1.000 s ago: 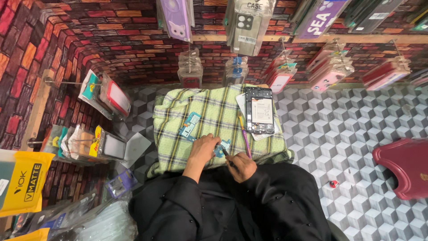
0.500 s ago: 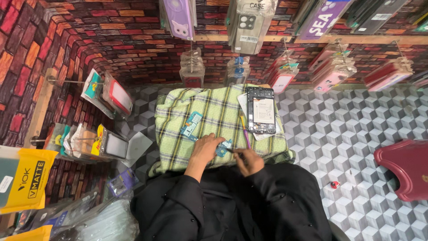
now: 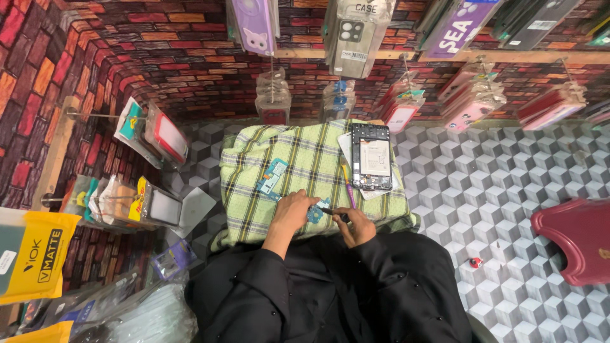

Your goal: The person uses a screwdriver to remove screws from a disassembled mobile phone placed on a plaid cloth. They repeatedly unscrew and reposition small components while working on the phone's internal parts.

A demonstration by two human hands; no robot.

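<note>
The left hand is pinning a small blue circuit board; the right hand, grip pinching a thin dark tool, is pointing its tip leftward at it.

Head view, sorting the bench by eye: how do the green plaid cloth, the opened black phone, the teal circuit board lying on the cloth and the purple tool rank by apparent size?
1. Green plaid cloth
2. Opened black phone
3. Teal circuit board
4. Purple tool, longer but much thinner, so unsure against the board.

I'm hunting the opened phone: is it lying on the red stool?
No, the opened phone lies on the green checked cloth.
</note>
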